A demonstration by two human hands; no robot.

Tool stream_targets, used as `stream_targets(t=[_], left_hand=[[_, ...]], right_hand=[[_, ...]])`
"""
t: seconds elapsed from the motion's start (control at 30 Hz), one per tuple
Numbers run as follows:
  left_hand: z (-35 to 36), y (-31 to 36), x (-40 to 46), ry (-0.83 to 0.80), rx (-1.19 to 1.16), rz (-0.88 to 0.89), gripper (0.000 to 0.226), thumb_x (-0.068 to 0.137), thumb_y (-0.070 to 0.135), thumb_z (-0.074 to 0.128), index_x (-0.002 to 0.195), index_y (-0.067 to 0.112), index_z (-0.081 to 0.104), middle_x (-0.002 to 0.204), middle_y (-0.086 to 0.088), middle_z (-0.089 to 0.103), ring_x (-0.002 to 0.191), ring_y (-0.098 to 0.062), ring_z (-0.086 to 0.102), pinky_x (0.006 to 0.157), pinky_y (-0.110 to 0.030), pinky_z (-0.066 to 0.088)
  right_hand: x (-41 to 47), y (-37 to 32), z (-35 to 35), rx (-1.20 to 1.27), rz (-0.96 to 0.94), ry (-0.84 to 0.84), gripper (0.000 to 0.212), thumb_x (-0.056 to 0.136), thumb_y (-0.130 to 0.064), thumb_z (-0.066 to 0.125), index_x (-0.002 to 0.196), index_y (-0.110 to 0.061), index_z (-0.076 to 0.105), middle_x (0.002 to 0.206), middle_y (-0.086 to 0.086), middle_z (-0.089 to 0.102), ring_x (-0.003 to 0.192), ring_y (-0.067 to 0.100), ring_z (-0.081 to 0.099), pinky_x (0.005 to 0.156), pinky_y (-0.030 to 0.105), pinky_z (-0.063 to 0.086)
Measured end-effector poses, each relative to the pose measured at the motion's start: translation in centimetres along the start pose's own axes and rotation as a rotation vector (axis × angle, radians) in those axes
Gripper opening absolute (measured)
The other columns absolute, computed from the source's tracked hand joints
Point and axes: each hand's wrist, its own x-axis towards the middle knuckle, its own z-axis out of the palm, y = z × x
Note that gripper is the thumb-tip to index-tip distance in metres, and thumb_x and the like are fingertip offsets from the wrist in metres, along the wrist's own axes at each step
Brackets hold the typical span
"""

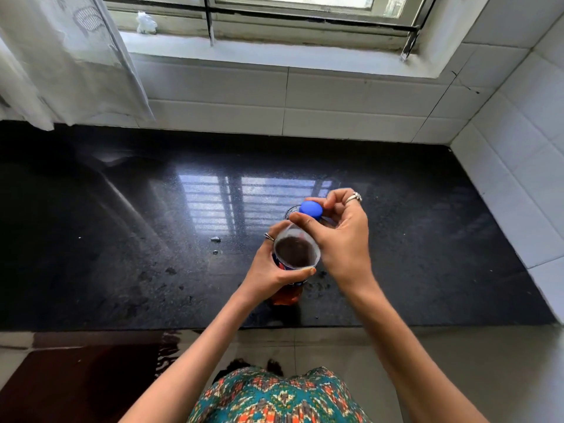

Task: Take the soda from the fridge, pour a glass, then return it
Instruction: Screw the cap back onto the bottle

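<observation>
A plastic soda bottle [295,254] with dark cola and a blue label stands on the black granite counter [122,239], leaning slightly away from me. My left hand [268,270] wraps around its body at the label. The thumb and fingers of my right hand [341,236] pinch the blue cap [310,208] at the bottle's top. Just behind the cap a dark round rim [289,211] shows, apparently the glass, mostly hidden by the cap and my fingers.
Small water drops [215,239] lie on the counter left of the bottle. White tiled walls [518,154] close the back and right sides. A window sill [259,53] runs above, and a white curtain [67,62] hangs at the back left.
</observation>
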Motion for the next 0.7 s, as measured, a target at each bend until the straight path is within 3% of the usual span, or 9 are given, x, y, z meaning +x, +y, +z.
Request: stream_targets(t=[0.07,0.2,0.27,0.33,0.4,0.47,0.53,0.6,0.7], left_hand=[[0.2,-0.2,-0.1,-0.017,0.010,0.022,0.081,0.049,0.025,0.084,0.119,0.040,0.046,0.123,-0.013,0.061,0.114,-0.022,0.059,0.104,-0.040,0.044],[-0.3,-0.2,0.1,-0.032,0.005,0.012,0.079,0.047,0.025,0.084,0.115,0.044,0.048,0.121,-0.010,0.060,0.108,-0.017,0.059,0.102,-0.034,0.044],[-0.4,0.0,0.2,-0.044,0.022,0.018,0.078,0.047,0.026,0.083,0.114,0.045,0.048,0.119,-0.003,0.060,0.107,-0.010,0.058,0.100,-0.028,0.043],[-0.1,-0.1,0.2,-0.041,0.025,0.028,0.077,0.048,0.025,0.083,0.115,0.040,0.048,0.114,0.004,0.063,0.105,-0.007,0.059,0.097,-0.024,0.044],[0.5,-0.1,0.2,-0.014,0.012,0.033,0.075,0.049,0.025,0.082,0.113,0.044,0.049,0.105,0.015,0.068,0.100,-0.001,0.061,0.092,-0.019,0.046],[1.0,-0.1,0.2,0.016,0.006,0.044,0.074,0.049,0.026,0.082,0.111,0.049,0.049,0.102,0.024,0.068,0.097,0.002,0.062,0.089,-0.016,0.047],[1.0,-0.2,0.1,0.022,0.005,0.058,0.074,0.049,0.026,0.082,0.112,0.047,0.048,0.105,0.023,0.068,0.100,0.002,0.062,0.092,-0.017,0.046],[0.5,-0.3,0.0,0.009,-0.011,0.047,0.076,0.048,0.026,0.082,0.113,0.045,0.048,0.108,0.012,0.067,0.103,-0.003,0.061,0.096,-0.022,0.046],[-0.2,0.0,0.0,-0.032,-0.026,0.014,0.076,0.046,0.026,0.081,0.111,0.041,0.047,0.112,0.009,0.060,0.099,0.003,0.060,0.091,-0.016,0.046]], right_hand=[[-0.3,0.3,0.0,-0.102,-0.033,0.068,0.040,0.067,-0.013,0.082,0.079,-0.026,0.045,0.079,-0.006,0.055,0.072,0.001,0.056,0.075,0.022,0.051],[0.6,0.0,-1.8,-0.003,0.017,-0.415,0.034,0.084,-0.008,0.061,0.114,-0.022,0.050,0.112,-0.002,0.059,0.108,0.002,0.056,0.097,0.021,0.046],[1.1,-0.2,-2.3,0.005,0.005,-0.495,0.034,0.088,0.006,0.050,0.116,-0.014,0.051,0.115,0.002,0.060,0.110,0.001,0.056,0.098,0.017,0.045],[1.2,-0.4,-2.2,0.060,0.011,-0.404,0.035,0.085,0.013,0.051,0.104,-0.017,0.053,0.104,0.003,0.064,0.098,0.000,0.063,0.091,0.016,0.050],[0.8,-0.3,-1.4,0.121,0.034,-0.202,0.036,0.081,0.013,0.058,0.091,-0.020,0.049,0.093,0.003,0.066,0.087,0.004,0.066,0.087,0.022,0.054],[-0.1,0.1,-0.2,0.123,0.026,0.016,0.039,0.078,0.011,0.063,0.084,-0.023,0.043,0.089,0.004,0.066,0.085,0.012,0.067,0.089,0.032,0.054],[-0.8,0.4,0.7,0.063,-0.020,0.116,0.040,0.077,0.005,0.067,0.084,-0.026,0.043,0.090,0.005,0.067,0.086,0.017,0.067,0.089,0.035,0.053],[-0.6,0.3,0.3,0.000,-0.034,-0.009,0.037,0.079,0.000,0.067,0.095,-0.027,0.046,0.098,0.009,0.067,0.094,0.017,0.067,0.092,0.033,0.052],[1.4,-0.5,-2.1,0.072,0.044,-0.462,0.033,0.088,0.003,0.053,0.113,-0.018,0.046,0.111,0.004,0.063,0.109,0.012,0.061,0.098,0.025,0.049]])
